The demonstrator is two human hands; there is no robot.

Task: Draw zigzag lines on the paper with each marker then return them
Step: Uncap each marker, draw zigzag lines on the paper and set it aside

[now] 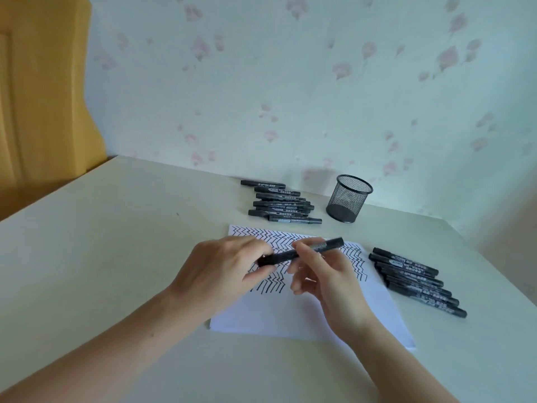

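A black marker (319,246) is held level above the white paper (293,318), which carries several rows of black zigzag lines on its upper half. My left hand (220,271) grips the marker's left end, at the cap. My right hand (328,274) pinches the barrel near its middle. One pile of black markers (280,202) lies beyond the paper. Another pile of black markers (418,280) lies to the paper's right.
A black mesh pen cup (348,199) stands behind the paper, right of the far pile. The pale table (101,257) ends at a flowered wall; its right edge runs close past the right pile. A yellow chair back (37,97) rises at the far left.
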